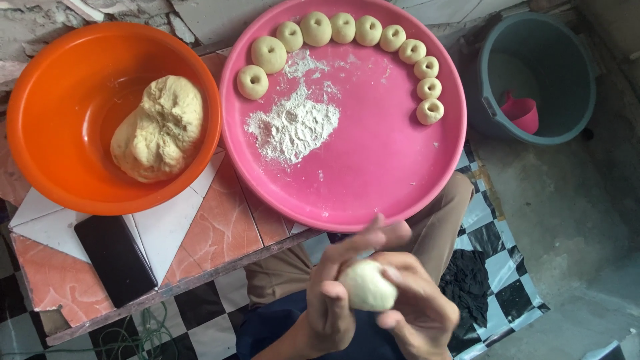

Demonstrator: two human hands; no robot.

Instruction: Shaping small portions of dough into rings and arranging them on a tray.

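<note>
Both hands, left hand (333,293) and right hand (417,303), cup a dough ball (367,285) at 6 o'clock below the pink tray (387,167); fingers curl loosely around it. Over the lap, it could slip to the floor.

place: a home cooking corner, low to the floor
surface: tiled slab (220,227) in orange and white
floor: bare concrete, checkered mat (493,267)
vessels: plastic orange basin (40,120), pink tray (373,167), grey bucket (567,73)
</note>
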